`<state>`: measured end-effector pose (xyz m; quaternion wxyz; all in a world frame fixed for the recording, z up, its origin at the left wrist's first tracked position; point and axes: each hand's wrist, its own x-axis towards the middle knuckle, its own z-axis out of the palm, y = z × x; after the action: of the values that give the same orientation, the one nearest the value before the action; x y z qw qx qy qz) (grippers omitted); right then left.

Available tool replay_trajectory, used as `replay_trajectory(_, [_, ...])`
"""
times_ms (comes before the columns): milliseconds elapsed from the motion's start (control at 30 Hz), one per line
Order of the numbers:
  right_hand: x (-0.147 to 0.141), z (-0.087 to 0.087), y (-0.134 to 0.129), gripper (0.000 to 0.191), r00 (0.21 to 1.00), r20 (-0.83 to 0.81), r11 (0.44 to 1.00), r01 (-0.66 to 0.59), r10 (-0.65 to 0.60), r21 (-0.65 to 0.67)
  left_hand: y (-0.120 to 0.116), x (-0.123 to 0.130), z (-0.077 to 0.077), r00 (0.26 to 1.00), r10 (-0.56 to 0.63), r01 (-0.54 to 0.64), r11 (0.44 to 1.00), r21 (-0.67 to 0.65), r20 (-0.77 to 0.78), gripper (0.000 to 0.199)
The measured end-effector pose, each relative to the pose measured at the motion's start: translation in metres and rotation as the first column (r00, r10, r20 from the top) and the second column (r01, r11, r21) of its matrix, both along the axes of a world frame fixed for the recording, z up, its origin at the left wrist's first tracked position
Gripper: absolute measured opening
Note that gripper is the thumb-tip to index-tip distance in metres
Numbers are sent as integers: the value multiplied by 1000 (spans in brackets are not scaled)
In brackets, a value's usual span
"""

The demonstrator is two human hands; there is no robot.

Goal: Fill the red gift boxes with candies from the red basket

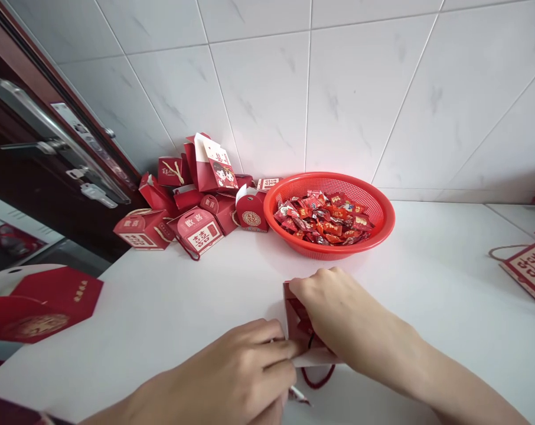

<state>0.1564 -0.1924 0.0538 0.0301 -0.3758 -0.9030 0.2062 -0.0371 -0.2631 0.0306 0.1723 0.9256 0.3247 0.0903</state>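
Note:
A small red gift box (294, 319) with its top open stands on the white table, a dark red cord loop (318, 378) hanging at its near side. My left hand (254, 366) is closed on the box's near left edge, fingers pressed at a pale flap. Over the box's right side reaches my right hand (327, 307), its fingertips hidden inside or behind the box, so what they touch cannot be made out. A thin white stick-like item (298, 394) lies beside my left hand. Behind the box, a red plastic basket (385, 221) holds many wrapped candies (325, 218).
Several red gift boxes (201, 233) are piled at the back left by the tiled wall (258, 88). A larger open red box (41, 301) is at the left edge, another box (531, 268) at the right. A dark door (37, 195) stands at the left.

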Motion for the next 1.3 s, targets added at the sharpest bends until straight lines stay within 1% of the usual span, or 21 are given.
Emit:
replay_trajectory(133, [8,-4,5,24,991,-133,996,4,-16,-90,2,0,5,1000,1,-1,1000,4,-28,17])
replay_trajectory(200, [11,-8,8,26,986,-165,995,11,-26,-94,4,0,8,998,-1,2,1000,19,-58,15])
replay_trajectory(333, [8,-13,11,24,994,-103,999,25,-27,-26,8,2,12,997,-11,11,1000,6,-78,14])
replay_trajectory(467, [2,-15,16,24,1000,-8,999,8,-8,-44,8,3,16,997,-9,5,999,-42,-77,16])
replay_trajectory(533, [1,-15,19,27,999,42,1000,17,-17,-18,8,3,17,997,3,-6,999,-40,-79,17])
replay_trajectory(600, [2,-16,21,28,998,59,1000,27,-27,7,8,2,17,997,14,-16,999,-29,-81,17])
replay_trajectory(700, [7,-16,25,26,997,-33,997,68,-67,44,8,1,17,995,14,-16,1000,-16,-99,16])
replay_trajectory(767, [11,-13,27,27,983,-145,987,125,-110,97,9,1,16,994,7,-7,1000,-1,-111,15])
replay_trajectory(833, [16,-8,28,28,957,-262,973,170,-125,155,9,1,15,994,-4,6,1000,16,-107,15])
replay_trajectory(933, [25,2,28,28,923,-380,961,156,-60,227,9,1,14,997,-15,17,999,32,-79,14])
replay_trajectory(1033, [31,8,25,26,907,-420,960,88,34,267,11,-1,18,1000,7,-6,999,40,-22,18])
replay_trajectory(1133, [33,10,23,27,906,-416,960,46,76,276,19,-6,25,998,23,-25,999,34,61,24])
replay_trajectory(1233, [32,9,22,30,927,-369,967,35,62,251,29,-9,31,989,-4,1,1000,20,145,25])
replay_trajectory(1300, [30,8,23,31,943,-328,974,32,45,226,33,-9,32,985,34,-34,999,-3,169,24])
